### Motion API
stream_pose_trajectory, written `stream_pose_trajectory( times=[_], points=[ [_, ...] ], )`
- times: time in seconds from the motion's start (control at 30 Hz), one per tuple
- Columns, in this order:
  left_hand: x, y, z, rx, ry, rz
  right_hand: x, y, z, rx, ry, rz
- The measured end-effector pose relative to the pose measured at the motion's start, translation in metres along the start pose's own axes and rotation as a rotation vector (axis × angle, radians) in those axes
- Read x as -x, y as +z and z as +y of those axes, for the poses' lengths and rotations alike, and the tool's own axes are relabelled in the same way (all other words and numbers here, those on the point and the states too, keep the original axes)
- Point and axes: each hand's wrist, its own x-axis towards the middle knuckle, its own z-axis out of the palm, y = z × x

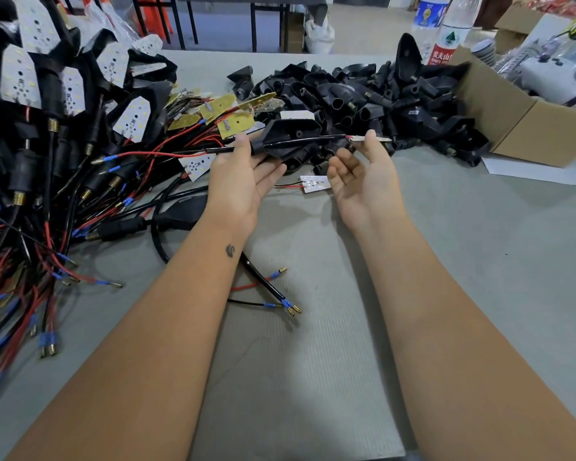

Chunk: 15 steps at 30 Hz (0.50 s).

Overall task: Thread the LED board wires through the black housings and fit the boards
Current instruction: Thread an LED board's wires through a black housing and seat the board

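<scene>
Grey felt covers the table (313, 344) you work at, and just above it you hold one black housing (288, 139) between your two hands. Your left hand (243, 181) lies palm-up under its narrow stem, thumb pinching the stem from above, so the grip steadies the shell while leaving the mouth facing right. Your right hand (363, 181) pinches one LED board (374, 138) by its edge between thumb and forefinger, the other fingers loosely curled; holding it out to the side keeps the sleeved lead (313, 140) taut through the housing, which I judge makes the pull-through easier. The red wire (160, 155) trails out of the stem to the left, so threading looks nearly done and seating the board remains. One more loose board (315, 184) with its red and black wires lies on the table just below your hands, likely next in line. To the right sits a heap of empty housings (363, 94), too many to count, spilling toward one cardboard box (512, 121). To the left rises a pile of finished assemblies (47, 94), likewise uncountable. Two water bottles (446, 28) stand at the back.
</scene>
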Motion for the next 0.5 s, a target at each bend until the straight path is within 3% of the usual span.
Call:
stream_pose_trajectory(
  times=[0.2,0.37,0.5],
  points=[
    [0.001,0.000,0.000,-0.037,-0.012,-0.043,0.001,0.000,-0.001,0.046,-0.019,0.025],
    [0.003,0.005,-0.004,-0.175,-0.007,-0.123,0.008,0.007,0.007,0.435,-0.128,-0.152],
    [0.003,0.006,-0.005,-0.192,0.027,-0.114,0.010,0.008,0.008,0.521,-0.165,-0.165]
  ],
)
